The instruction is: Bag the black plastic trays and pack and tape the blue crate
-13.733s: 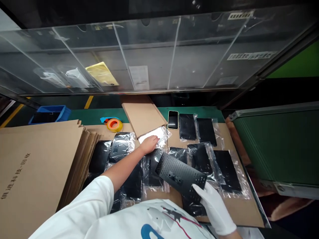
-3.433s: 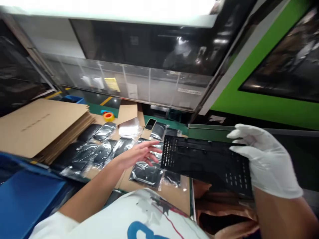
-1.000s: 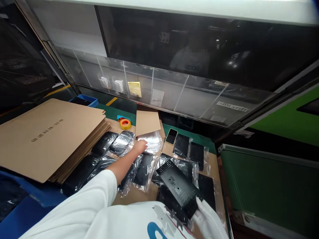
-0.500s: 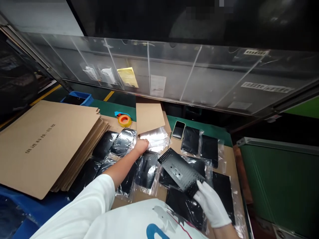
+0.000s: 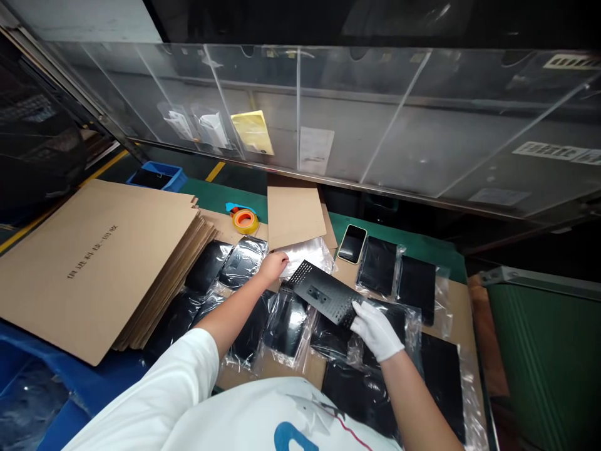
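Observation:
My right hand (image 5: 377, 330), in a white glove, grips the lower right end of a black perforated plate (image 5: 323, 293), held tilted above the bagged parts. My bare left hand (image 5: 275, 265) is closed at the near left edge of a pile of clear plastic bags (image 5: 307, 255); whether a bag is between its fingers is too small to tell. The plate's far left corner is close to that pile. Around both hands lie black plates in clear bags, one (image 5: 284, 322) just below my left hand and another (image 5: 378, 266) to the right.
A tall cardboard stack (image 5: 98, 263) stands at the left. Behind lie a tape roll (image 5: 245, 220), a blue bin (image 5: 157, 176), cardboard sheets (image 5: 295, 210) and a phone (image 5: 352, 243). A clear pocket panel (image 5: 375, 119) spans the back. A green surface (image 5: 539, 351) is at the right.
The black plate has moved up and left with my right hand, nearer the clear bags. My left hand stays at the bags, its fingers slightly more curled. The view has shifted a little.

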{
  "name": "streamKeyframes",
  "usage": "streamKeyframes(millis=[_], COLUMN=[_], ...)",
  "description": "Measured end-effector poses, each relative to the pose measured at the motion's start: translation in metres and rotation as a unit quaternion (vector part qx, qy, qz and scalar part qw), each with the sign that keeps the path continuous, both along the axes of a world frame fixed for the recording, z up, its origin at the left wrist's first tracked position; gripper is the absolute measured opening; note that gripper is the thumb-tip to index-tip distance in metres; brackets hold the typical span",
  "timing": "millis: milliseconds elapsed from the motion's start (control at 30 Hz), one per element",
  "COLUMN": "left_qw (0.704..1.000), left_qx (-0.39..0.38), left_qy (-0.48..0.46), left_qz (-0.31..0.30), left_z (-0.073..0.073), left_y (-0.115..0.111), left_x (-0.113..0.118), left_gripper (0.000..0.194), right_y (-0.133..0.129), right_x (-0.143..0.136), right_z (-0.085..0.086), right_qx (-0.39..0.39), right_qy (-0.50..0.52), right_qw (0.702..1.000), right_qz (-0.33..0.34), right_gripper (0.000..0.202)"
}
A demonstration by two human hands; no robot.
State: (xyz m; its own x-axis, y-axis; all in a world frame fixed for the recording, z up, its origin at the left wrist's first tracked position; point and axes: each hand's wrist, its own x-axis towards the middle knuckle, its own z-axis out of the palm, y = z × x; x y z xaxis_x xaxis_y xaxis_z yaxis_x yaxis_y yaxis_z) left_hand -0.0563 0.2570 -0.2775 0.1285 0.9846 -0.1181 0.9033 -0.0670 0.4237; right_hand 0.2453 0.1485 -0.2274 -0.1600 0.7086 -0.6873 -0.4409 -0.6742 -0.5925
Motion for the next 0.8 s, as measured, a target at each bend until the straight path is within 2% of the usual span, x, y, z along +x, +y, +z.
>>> streamKeyframes(millis=[233,467,667,800], left_qw=[0.998,0.992,0.983,0.969], left_qx=[0.04,0.073,0.086,0.093], left_qy=[-0.048,-0.036,-0.001,0.069], left_qz=[-0.01,-0.099,-0.162,-0.217], left_z=[-0.005,0.003,0.003,0.004], left_y=[0.003,0.004,0.004,0.003], left_x=[-0.003,-0.006,-0.007,-0.01], left_gripper=[0.015,0.024,0.027,0.029], right_y=[0.012,0.023,0.027,0.03], right_x=[-0.008,-0.014,-0.02,-0.024], right_z=[-0.004,-0.019,-0.029,-0.031], right_qx=[-0.006,-0.019,-0.016,-0.009], right_qy=[0.021,0.048,0.052,0.042], right_qw=[0.999,0.998,0.998,0.997], right_qz=[0.037,0.037,-0.018,-0.057], right_gripper=[0.024,0.021,0.022,0.021])
